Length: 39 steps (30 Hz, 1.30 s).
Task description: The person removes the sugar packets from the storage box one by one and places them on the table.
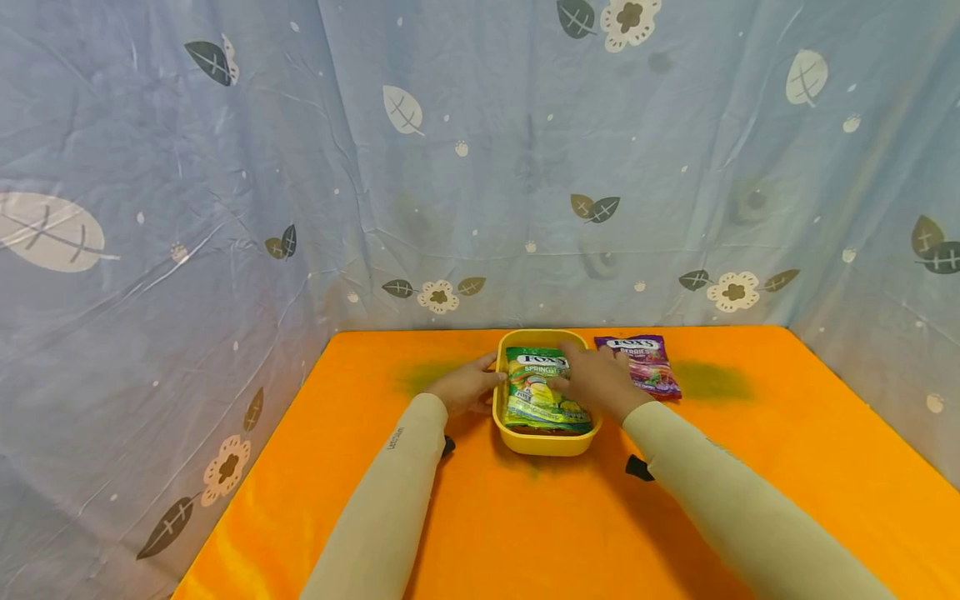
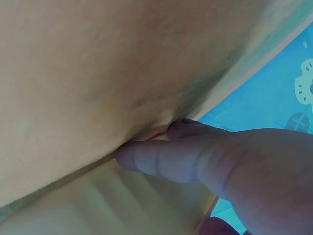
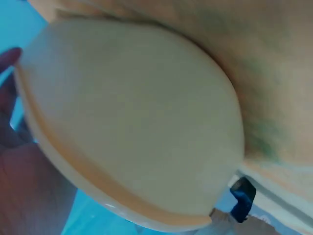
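A yellow plastic basket [image 1: 551,446] with rounded corners stands on the orange tabletop. Inside it lies a green and yellow Fox's candy packet [image 1: 534,400], label side up. At the basket's left side, my left hand [image 1: 465,387] holds the wall, thumb at the rim and fingers along the outside. My right hand [image 1: 603,383] reaches over the right rim, its fingers spread across the packet's right part and hiding some of the label. In the right wrist view, the smooth outer wall of the basket [image 3: 137,112] fills the middle, with fingers beyond its rim.
A purple Fox's Berries packet [image 1: 652,367] lies on the orange tabletop [image 1: 525,533] just right of the basket, partly behind the right hand. Blue-grey curtains [image 1: 495,208] with leaf and flower prints hang behind the table and at both sides.
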Tool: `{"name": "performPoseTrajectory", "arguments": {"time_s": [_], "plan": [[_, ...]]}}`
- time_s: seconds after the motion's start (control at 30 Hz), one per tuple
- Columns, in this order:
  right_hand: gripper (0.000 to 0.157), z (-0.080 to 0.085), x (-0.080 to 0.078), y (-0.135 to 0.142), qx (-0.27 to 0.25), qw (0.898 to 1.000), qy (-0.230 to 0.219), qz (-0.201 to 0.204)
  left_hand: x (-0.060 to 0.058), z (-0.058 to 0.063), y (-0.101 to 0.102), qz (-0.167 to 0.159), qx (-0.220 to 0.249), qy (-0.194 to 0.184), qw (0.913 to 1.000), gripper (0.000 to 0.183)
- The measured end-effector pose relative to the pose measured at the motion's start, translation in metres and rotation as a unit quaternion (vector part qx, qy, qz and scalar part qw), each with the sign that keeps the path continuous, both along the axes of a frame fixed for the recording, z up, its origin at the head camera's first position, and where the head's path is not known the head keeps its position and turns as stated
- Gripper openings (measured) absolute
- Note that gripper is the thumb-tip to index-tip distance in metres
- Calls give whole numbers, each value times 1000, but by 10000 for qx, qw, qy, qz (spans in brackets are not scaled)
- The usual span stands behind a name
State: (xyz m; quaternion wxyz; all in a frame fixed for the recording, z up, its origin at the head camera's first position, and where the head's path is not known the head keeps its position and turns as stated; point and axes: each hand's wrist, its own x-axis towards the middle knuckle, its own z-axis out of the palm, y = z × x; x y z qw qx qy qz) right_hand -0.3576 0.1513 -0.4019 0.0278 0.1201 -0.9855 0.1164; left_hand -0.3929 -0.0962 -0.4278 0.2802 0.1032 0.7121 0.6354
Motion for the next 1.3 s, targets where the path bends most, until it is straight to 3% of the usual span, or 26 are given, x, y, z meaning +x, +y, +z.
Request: {"name": "performPoseTrajectory", "arguments": {"time_s": [0.13, 0.43, 0.63, 0.77, 0.9, 1.07, 1.3], "plan": [[74, 0, 2, -9, 99, 9995, 104, -275, 0, -1, 0, -72, 34, 30, 10000, 63], [85, 10, 5, -17, -643, 9942, -353, -786, -1, -1, 0, -73, -43, 101, 9999, 63], [86, 8, 8, -23, -695, 9956, -426, -454, 0, 1, 1, -33, -36, 131, 9999, 63], [88, 6, 10, -31, -1109, 9919, -610, -92, 0, -1, 0, -95, -11, 129, 9999, 62], [90, 6, 11, -40, -1692, 9820, -832, -115, -1, -4, -1, -120, 38, 161, 9998, 61], [89, 3, 10, -43, -2202, 9672, -1114, -601, 0, -4, 1, -115, -16, 241, 9996, 57], [84, 7, 11, -40, -3056, 9361, -1492, -899, 0, -3, 1, -69, -106, 239, 9996, 58]]}}
